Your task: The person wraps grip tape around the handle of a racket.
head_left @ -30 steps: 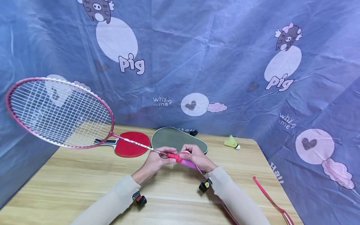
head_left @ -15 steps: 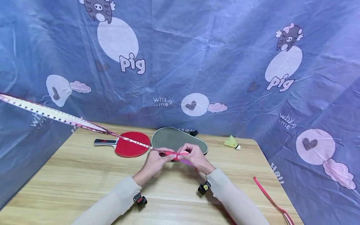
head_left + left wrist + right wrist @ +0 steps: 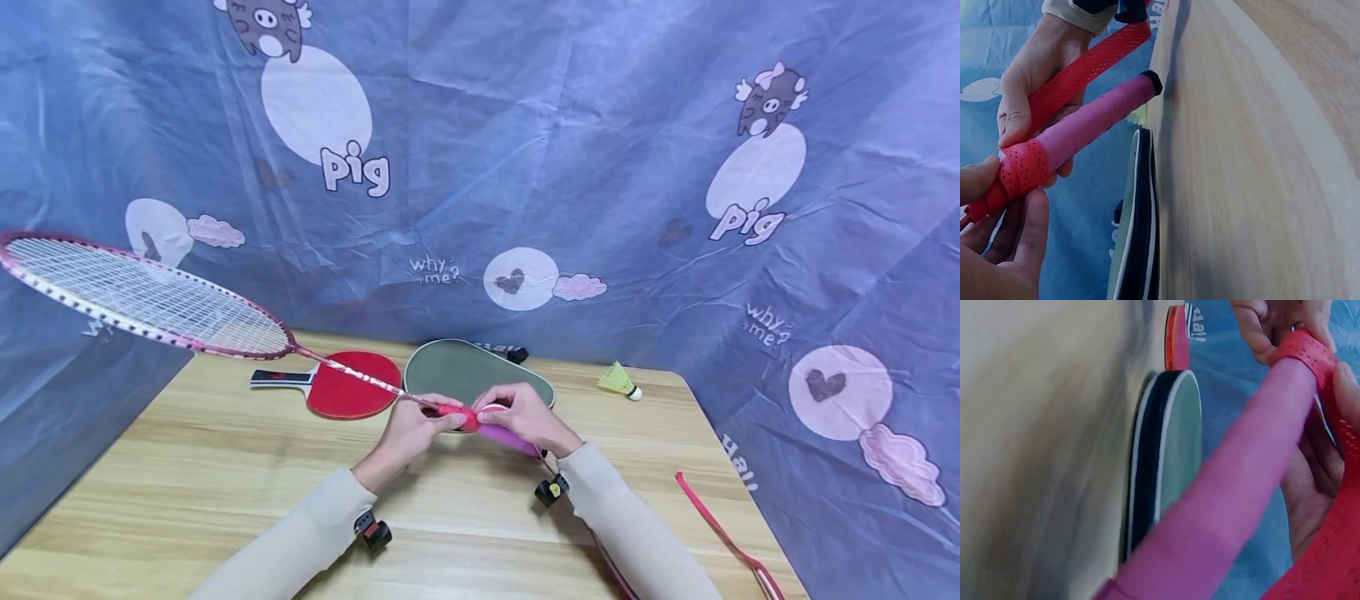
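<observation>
A badminton racket (image 3: 150,296) is held above the table, its strung head tilted to the far left. Its handle has a purple grip (image 3: 1094,125), with perforated red overgrip tape (image 3: 1024,165) wound around the end near the shaft. My left hand (image 3: 408,433) grips the handle at that red-wrapped part, thumb on top and fingers beneath. My right hand (image 3: 525,414) pinches the tape beside the wrapped turns. From there the loose tape (image 3: 1329,550) runs back past the right wrist, as the right wrist view shows. The handle's black end cap (image 3: 1152,81) points toward the right forearm.
On the wooden table (image 3: 247,500) lie a red table tennis paddle (image 3: 354,385) and a green paddle case (image 3: 457,371), both behind the hands. A yellow shuttlecock (image 3: 618,381) lies at the back right. A red strip (image 3: 720,529) lies along the right edge.
The racket has turned about its shaft: its head went from face-on to edge-on, then partly back, ending farther left. Both hands stay close together at the handle.
</observation>
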Available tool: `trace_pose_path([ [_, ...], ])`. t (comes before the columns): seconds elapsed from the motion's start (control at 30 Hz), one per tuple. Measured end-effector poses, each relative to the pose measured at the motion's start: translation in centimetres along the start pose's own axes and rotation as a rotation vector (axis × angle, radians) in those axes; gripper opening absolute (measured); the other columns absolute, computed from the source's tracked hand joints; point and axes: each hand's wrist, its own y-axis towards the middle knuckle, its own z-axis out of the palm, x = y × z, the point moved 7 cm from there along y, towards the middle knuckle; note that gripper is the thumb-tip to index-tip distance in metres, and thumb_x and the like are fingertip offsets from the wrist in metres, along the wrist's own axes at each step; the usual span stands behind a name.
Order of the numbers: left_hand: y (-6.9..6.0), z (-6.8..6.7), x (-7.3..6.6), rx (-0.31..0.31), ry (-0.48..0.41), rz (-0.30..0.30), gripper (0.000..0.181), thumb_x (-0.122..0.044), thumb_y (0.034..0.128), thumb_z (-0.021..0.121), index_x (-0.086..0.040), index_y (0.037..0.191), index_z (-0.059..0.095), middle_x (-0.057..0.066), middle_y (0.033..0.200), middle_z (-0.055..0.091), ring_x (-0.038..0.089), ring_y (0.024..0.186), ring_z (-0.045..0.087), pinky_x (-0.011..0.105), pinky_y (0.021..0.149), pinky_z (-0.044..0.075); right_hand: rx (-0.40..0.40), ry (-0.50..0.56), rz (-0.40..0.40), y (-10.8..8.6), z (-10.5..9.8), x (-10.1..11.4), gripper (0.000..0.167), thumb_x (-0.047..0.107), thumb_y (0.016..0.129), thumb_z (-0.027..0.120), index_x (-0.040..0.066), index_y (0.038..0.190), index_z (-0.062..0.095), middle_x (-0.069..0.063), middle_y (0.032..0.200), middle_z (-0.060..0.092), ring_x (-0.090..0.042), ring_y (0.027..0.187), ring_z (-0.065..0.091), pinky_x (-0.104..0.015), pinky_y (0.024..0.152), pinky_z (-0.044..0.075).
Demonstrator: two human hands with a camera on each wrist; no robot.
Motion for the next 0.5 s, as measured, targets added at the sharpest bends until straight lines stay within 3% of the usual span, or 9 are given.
trace_pose_path([
  [0.33, 0.07, 0.15, 0.08, 0.081, 0.035, -0.012, 0.022, -0.014, 0.0800, 0.085, -0.012, 0.101, 0.080, 0.008, 0.102, 0.079, 0.013, 0.093, 0.072, 0.025, 0.079, 0.055, -0.060, -0.092, 0.086, 0.11, -0.67, -0.52, 0.009, 0.022, 0.082, 0.085, 0.016, 0.085, 0.078, -0.002, 0.085, 0.077, -0.009, 0.078, 0.064, -0.021, 0.073, 0.051],
  [0.5, 0.15, 0.12, -0.14, 0.107, 0.049, -0.016, 0.021, -0.015, 0.0807, 0.084, -0.014, 0.102, 0.080, 0.006, 0.104, 0.079, 0.015, 0.097, 0.070, 0.030, 0.084, 0.054, -0.033, -0.122, 0.089, 0.17, -0.86, -0.62, 0.007, 0.024, 0.085, 0.082, 0.018, 0.085, 0.078, 0.000, 0.085, 0.077, -0.008, 0.078, 0.062, -0.021, 0.072, 0.050],
])
